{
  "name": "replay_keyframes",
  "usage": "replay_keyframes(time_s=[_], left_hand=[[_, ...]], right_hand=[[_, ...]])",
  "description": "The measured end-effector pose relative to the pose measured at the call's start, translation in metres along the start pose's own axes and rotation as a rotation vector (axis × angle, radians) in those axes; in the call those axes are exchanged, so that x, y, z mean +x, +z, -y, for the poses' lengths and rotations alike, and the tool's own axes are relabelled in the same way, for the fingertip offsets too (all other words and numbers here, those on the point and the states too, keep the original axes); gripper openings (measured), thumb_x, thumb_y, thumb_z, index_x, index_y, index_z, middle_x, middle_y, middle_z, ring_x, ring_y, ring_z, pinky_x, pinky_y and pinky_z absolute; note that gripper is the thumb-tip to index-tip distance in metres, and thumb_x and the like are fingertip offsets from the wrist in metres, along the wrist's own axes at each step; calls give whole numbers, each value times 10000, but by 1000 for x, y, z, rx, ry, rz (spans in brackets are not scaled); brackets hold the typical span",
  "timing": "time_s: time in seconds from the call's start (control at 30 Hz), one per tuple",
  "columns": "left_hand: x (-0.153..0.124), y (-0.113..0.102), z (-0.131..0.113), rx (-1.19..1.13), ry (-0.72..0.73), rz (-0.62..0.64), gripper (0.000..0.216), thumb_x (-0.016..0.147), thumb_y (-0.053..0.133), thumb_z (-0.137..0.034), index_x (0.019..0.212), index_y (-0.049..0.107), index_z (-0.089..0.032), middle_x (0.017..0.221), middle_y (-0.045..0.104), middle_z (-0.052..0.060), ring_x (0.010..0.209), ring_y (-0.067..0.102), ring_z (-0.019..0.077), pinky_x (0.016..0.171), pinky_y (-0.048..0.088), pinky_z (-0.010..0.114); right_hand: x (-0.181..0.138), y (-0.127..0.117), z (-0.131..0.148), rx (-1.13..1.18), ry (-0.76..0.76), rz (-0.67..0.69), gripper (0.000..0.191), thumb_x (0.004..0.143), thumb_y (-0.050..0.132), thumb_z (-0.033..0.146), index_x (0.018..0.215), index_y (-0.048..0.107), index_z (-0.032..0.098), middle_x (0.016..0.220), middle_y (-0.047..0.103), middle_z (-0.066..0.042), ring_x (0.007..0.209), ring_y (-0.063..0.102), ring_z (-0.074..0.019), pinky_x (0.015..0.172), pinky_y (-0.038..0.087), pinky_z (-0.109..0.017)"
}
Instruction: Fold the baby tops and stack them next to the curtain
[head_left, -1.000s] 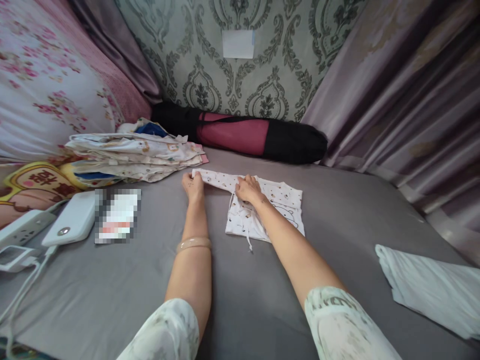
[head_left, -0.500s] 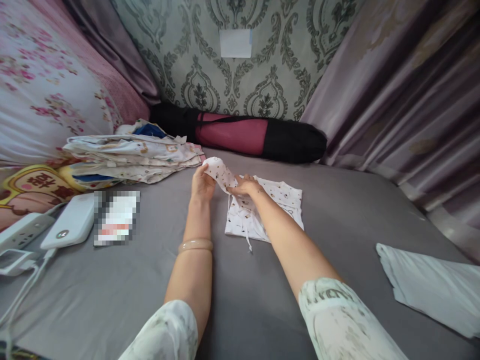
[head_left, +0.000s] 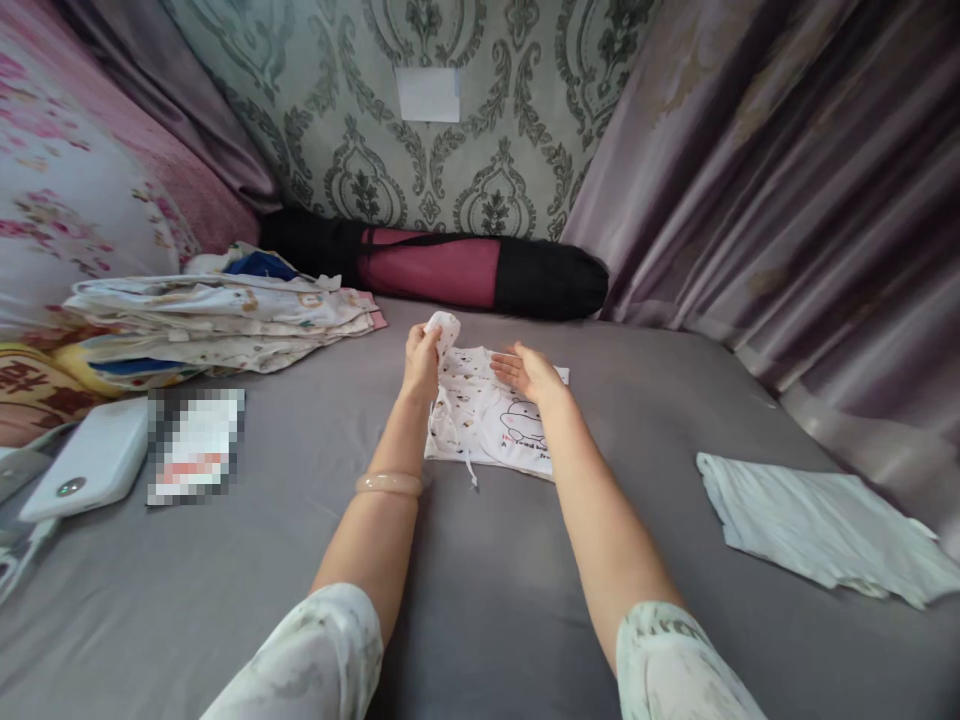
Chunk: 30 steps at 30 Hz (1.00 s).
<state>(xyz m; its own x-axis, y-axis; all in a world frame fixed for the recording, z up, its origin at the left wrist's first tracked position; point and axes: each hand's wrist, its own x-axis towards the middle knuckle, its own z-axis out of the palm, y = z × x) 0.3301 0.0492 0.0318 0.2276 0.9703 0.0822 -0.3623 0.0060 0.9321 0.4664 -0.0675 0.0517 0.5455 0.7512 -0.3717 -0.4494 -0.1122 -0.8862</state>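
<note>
A small white baby top (head_left: 480,430), printed with little figures and a cartoon animal, lies on the grey sheet in front of me. A thin tie hangs off its near edge. My left hand (head_left: 423,358) grips the far left part of the top, likely a sleeve, and holds it raised in a curl above the rest. Over the right side of the garment is my right hand (head_left: 527,371), its fingers stretched out and nothing in them. Whether its fingertips touch the cloth, I cannot tell.
A stack of folded clothes (head_left: 225,320) lies at left, near a white power bank (head_left: 90,458) and a blurred-out packet (head_left: 196,446). A black and pink roll bag (head_left: 431,270) rests along the wall. Pale folded cloth (head_left: 817,520) lies at right.
My right hand has come off the raised cloth and moved right, opening. More of the cartoon print now shows. The left hand keeps its hold. The view has turned slightly right.
</note>
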Motion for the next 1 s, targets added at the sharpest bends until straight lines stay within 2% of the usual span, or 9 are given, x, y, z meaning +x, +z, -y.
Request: replay_keyframes(time_s=[0.17, 0.27, 0.4, 0.63, 0.73, 0.83, 0.9, 1.0], left_hand=[[-16, 12, 5, 149, 47, 31, 211, 825, 622, -392, 888, 539, -208, 815, 560, -3, 814, 564, 165, 790, 441, 292], [-24, 18, 9, 228, 78, 70, 160, 864, 588, -355, 908, 538, -209, 818, 550, -4, 798, 541, 157, 781, 434, 288], [-34, 26, 17, 322, 105, 162, 146, 896, 552, -350, 942, 528, -213, 806, 549, -7, 784, 533, 155, 783, 439, 294], [-46, 33, 23, 486, 244, 329, 137, 904, 502, -298, 955, 593, -209, 829, 617, 15, 826, 586, 179, 804, 474, 305], [-49, 36, 23, 535, 260, 468, 182, 874, 512, -261, 997, 639, -216, 924, 679, 38, 911, 621, 205, 874, 481, 344], [-52, 37, 20, 589, 244, 578, 239, 797, 615, -254, 1023, 684, -219, 1076, 696, 78, 1044, 619, 252, 962, 457, 398], [-51, 35, 15, 615, 226, 593, 314, 751, 680, -271, 1061, 696, -222, 1158, 682, 92, 1100, 605, 279, 993, 443, 423], [-42, 27, 5, 582, 194, 506, 308, 775, 654, -274, 1072, 700, -206, 1149, 691, 94, 1085, 615, 275, 988, 453, 415]], right_hand=[[-8, -25, -4, 129, 51, -20, 265, 1011, 322, 305, 1068, 531, 152, 955, 692, -125, 819, 702, -182, 718, 596, -326], [-7, -26, -9, 170, 66, 12, 277, 1000, 325, 308, 1099, 531, 150, 1016, 685, -144, 886, 700, -201, 771, 593, -367], [-7, -18, -11, 202, 83, 58, 286, 997, 324, 319, 1101, 525, 144, 1013, 679, -147, 888, 697, -198, 790, 586, -356], [-4, -6, -13, 111, 29, 155, 326, 1009, 304, 375, 1269, 443, 235, 923, 687, -76, 802, 694, -192, 734, 582, -362], [-3, -5, -13, 39, -17, 182, 361, 1002, 330, 391, 1311, 446, 246, 905, 687, -55, 761, 682, -184, 688, 577, -333], [-3, -4, -13, -78, -71, 149, 376, 1001, 324, 382, 1324, 468, 257, 989, 684, -42, 772, 670, -149, 670, 563, -275], [-4, -4, -12, -96, -109, 123, 374, 997, 323, 344, 1332, 472, 268, 1076, 675, -39, 811, 669, -134, 687, 559, -261], [-5, -6, -12, -40, -114, 136, 389, 979, 360, 290, 1357, 453, 272, 1114, 676, -44, 858, 676, -151, 711, 575, -306]])
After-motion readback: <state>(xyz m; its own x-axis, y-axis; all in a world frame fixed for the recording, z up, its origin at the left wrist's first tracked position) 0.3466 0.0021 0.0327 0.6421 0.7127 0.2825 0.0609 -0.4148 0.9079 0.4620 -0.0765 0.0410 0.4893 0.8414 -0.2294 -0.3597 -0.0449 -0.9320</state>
